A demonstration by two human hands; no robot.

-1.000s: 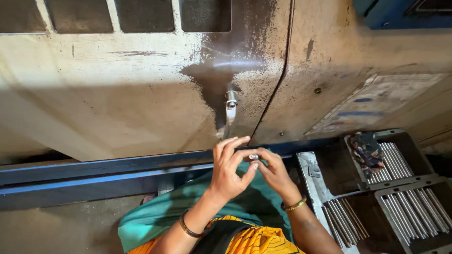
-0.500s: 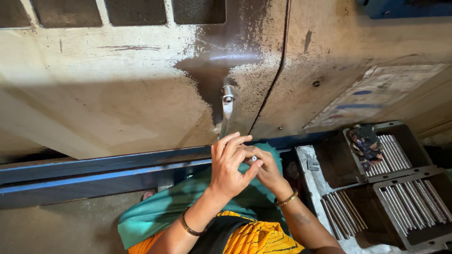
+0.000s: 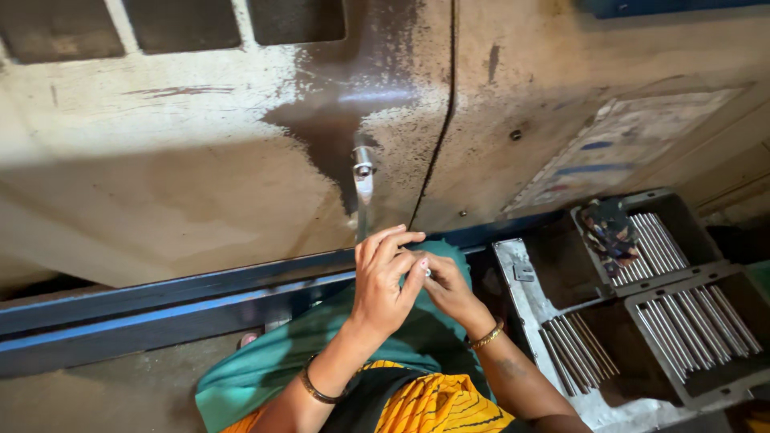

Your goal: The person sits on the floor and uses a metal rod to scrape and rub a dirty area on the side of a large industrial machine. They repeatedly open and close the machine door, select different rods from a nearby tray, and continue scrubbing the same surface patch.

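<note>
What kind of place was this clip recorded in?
Probably a factory or machine shop. A stained, worn machine panel fills the view, metal trays hold thin steel rods, and both hands work a small part beside them.

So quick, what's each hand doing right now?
Left hand: fingers curled, pinching a small metal piece.
Right hand: closed on the same small piece, fingertips meeting the left's.

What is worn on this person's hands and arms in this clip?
Both forearms are bare, with no sleeves or gloves. The left hand has a thin dark bangle at the wrist. The right hand has a gold-coloured bangle at its wrist, and a faint dark mark shows on that forearm.
</note>
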